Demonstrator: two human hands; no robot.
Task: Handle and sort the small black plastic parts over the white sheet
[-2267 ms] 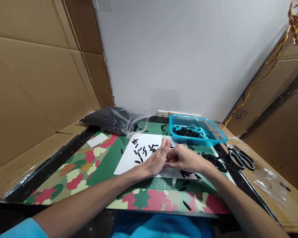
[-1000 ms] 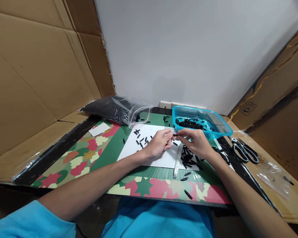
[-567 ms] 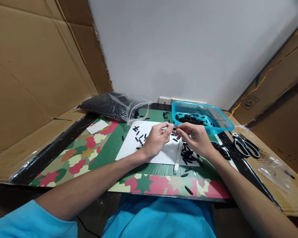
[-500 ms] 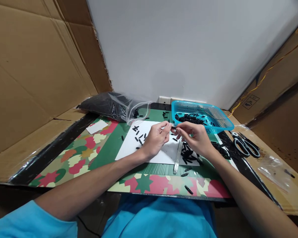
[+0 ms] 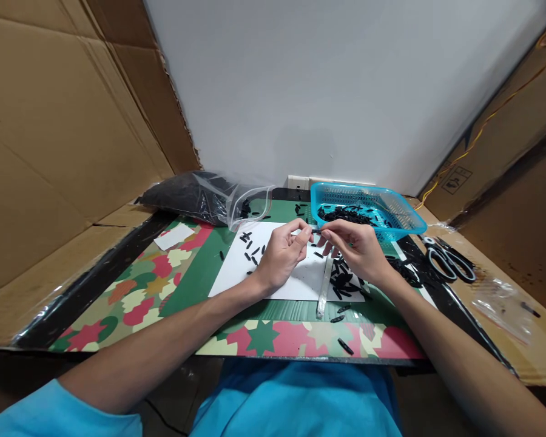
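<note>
Over a white sheet (image 5: 227, 267), my left hand (image 5: 284, 252) and my right hand (image 5: 355, 246) meet fingertip to fingertip. Both pinch a small black piece (image 5: 316, 230) between them. Loose black pieces lie on the sheet left of my left hand, and a denser pile (image 5: 342, 280) sits under my right hand. A pale flat strip (image 5: 324, 291) runs beside that pile. Behind my right hand stands a blue plastic basket (image 5: 412, 224) with many black pieces inside.
A clear bag of dark pieces (image 5: 186, 197) lies at the back left. Black-and-white scissors (image 5: 448, 261) and a clear plastic bag (image 5: 503, 306) rest on cardboard at the right. Cardboard walls flank the table, and a grey wall (image 5: 323, 85) stands behind.
The view has shifted slightly. Both hands keep nearly the same pose, still pinching the small black piece.
</note>
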